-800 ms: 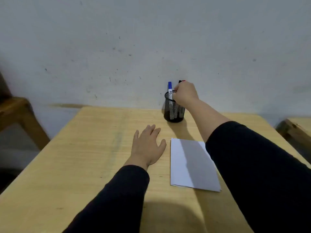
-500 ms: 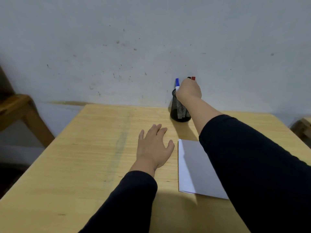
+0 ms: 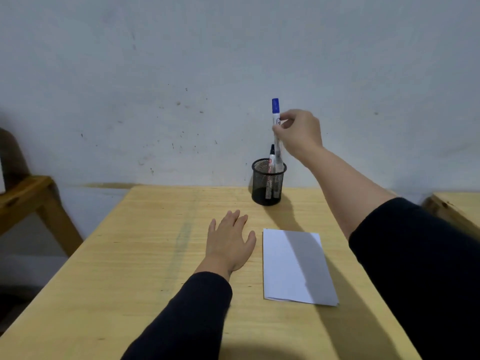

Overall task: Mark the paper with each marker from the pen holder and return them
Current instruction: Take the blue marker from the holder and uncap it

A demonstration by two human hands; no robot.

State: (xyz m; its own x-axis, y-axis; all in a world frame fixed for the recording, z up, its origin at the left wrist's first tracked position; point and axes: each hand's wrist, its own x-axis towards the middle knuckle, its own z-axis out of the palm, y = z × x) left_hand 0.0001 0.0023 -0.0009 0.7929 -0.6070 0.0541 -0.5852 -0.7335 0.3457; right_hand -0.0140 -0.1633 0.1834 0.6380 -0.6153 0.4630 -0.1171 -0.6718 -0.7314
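Nearest, the paper point(image 3: 296, 266) lies flat in front of the pen holder point(image 3: 268, 181), as before. Just left of the paper the left hand point(image 3: 230, 242) rests spread. Above the holder, the right hand point(image 3: 298, 135) now pinches the blue marker point(image 3: 276, 118), lifted up; before, it was down at the rim

Light wood table point(image 3: 145, 255), grain running across, w/ a faint dark streak down the middle-left. On it: black mesh holder point(image 3: 267, 187) at the far edge near the wall, upright; white paper point(image 3: 293, 266) nearer, right of centre, well apart from the holder, a shadow band across it. Left hand point(image 3: 228, 242) lies flat, palm down, fingers spread, just beside the paper's left edge, not touching it. Nearer table area bare apart from arm shadows.
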